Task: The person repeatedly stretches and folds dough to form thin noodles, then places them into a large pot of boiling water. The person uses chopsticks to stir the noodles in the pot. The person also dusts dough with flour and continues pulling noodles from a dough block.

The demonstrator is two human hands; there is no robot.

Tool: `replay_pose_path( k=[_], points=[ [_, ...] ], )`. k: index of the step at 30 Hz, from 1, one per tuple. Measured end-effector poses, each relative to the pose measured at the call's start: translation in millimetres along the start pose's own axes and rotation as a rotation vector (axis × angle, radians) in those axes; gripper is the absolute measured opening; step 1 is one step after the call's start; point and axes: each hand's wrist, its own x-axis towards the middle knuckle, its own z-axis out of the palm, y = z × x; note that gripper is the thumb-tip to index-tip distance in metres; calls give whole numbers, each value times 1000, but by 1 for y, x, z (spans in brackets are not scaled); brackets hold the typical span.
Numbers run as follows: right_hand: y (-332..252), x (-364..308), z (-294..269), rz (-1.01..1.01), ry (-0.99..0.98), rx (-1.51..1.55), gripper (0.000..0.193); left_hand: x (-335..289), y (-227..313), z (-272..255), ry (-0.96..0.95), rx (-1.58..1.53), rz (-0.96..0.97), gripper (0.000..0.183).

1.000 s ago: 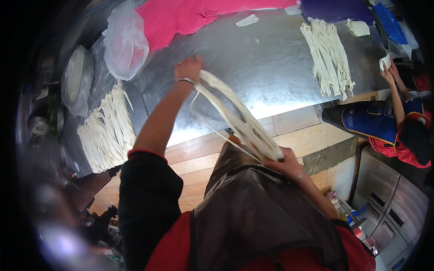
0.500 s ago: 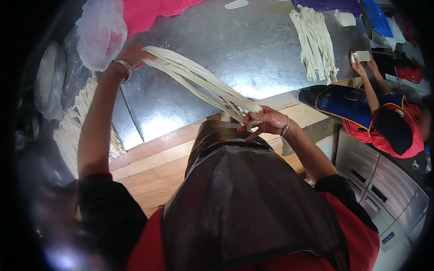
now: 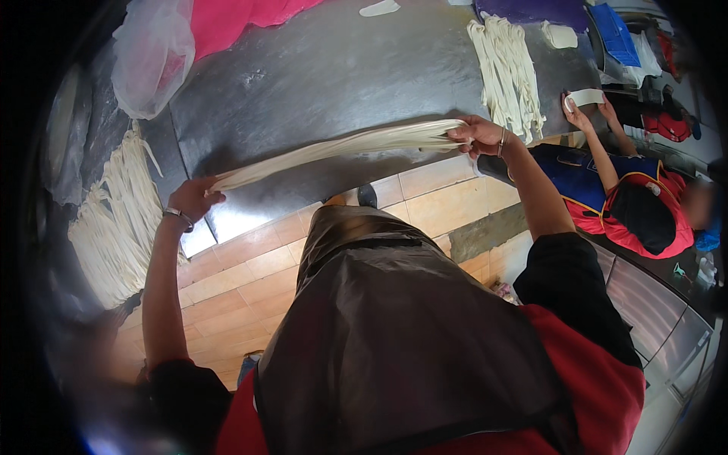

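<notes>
A long bundle of pale dough noodles (image 3: 334, 149) is stretched sideways between my two hands, in front of the metal table's near edge. My left hand (image 3: 195, 199) is closed round the bundle's left end, and my right hand (image 3: 478, 136) grips its right end, with the strands spread a little by the fingers. Close to my left hand lies a thick heap of noodle strands (image 3: 117, 227) on the table's left end. Beyond my right hand another row of noodles (image 3: 506, 76) hangs toward the near edge.
The metal table (image 3: 318, 68) carries a clear plastic bag (image 3: 154, 61), a pink cloth (image 3: 243, 23) and a flat dough piece (image 3: 379, 8) at the far side. To the right, a co-worker in a blue apron (image 3: 565, 171) holds a dough strip (image 3: 585, 98). Steel drawers (image 3: 644, 303) stand at lower right.
My left hand has come down and nearer, while my right hand has moved up and to the right. The noodle bundle now runs nearly level and is pulled straighter. The co-worker's dough strip looks longer.
</notes>
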Motion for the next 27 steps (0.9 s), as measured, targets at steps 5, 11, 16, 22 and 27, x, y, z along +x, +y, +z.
replay_pose_path(
  k=[5,11,16,22,27],
  points=[
    [-12,-13,-13,-105,-202,28,30,-28,4,1,36,-591,70,33],
    [9,-1,-55,-34,-16,22,24,-34,4,45,21,-461,-186,18],
    [19,15,-60,-87,-144,7,27,-29,7,76,88,-574,-238,23],
    [-32,7,-71,-264,-150,-228,40,-60,48,11,364,222,-123,38],
    [-220,-167,-92,-936,224,-608,44,-165,84,-221,854,733,-460,24]
  ],
)
